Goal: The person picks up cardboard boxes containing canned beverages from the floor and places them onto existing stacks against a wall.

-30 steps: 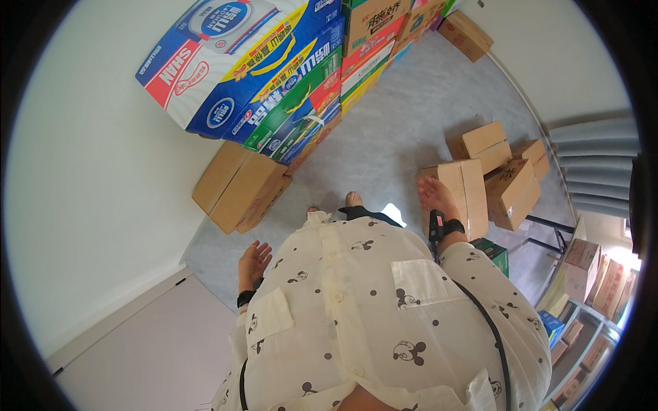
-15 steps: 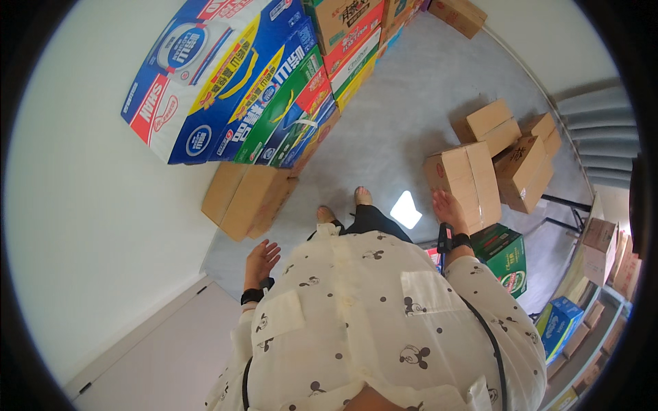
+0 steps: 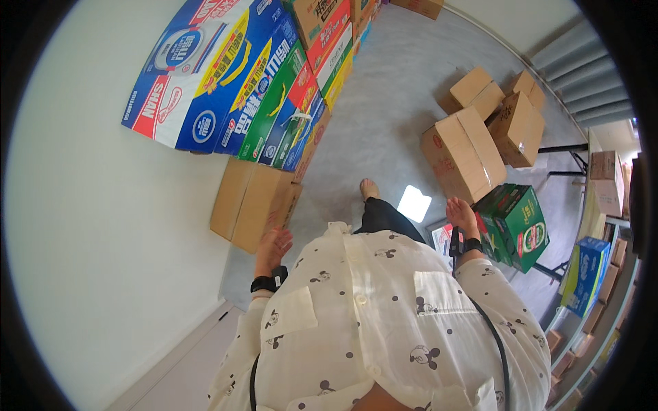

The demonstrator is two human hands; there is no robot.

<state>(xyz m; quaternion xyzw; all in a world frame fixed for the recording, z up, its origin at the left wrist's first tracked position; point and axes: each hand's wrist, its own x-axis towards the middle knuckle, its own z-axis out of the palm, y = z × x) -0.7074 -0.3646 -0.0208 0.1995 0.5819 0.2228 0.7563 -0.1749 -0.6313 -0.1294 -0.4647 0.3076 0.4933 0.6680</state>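
Note:
My left hand (image 3: pixel 275 246) hangs at my left side, empty, its fingers loosely stretched out. Just beyond it sits a plain brown cardboard box (image 3: pixel 250 202) at the foot of the stack, and I cannot see any contact between them. On the other side my right hand (image 3: pixel 463 214) is held out, also empty, with fingers extended. Nearest to it are a large taped brown carton (image 3: pixel 462 154) and a green box (image 3: pixel 521 226). A smaller white and red box (image 3: pixel 443 241) shows partly behind my right wrist. Both wrists carry black bands.
Colourful boxes (image 3: pixel 226 82) are stacked high along the left wall. More brown cartons (image 3: pixel 517 129) stand on the grey floor (image 3: pixel 384 109) at the right. A metal shelf (image 3: pixel 617 301) at the far right holds several boxes, among them a blue and green one (image 3: pixel 587 274).
My body has moved forward and turned slightly; the cartons on the right sit nearer, and more of the green box shows. One foot has gone out of sight. Both hands stay empty.

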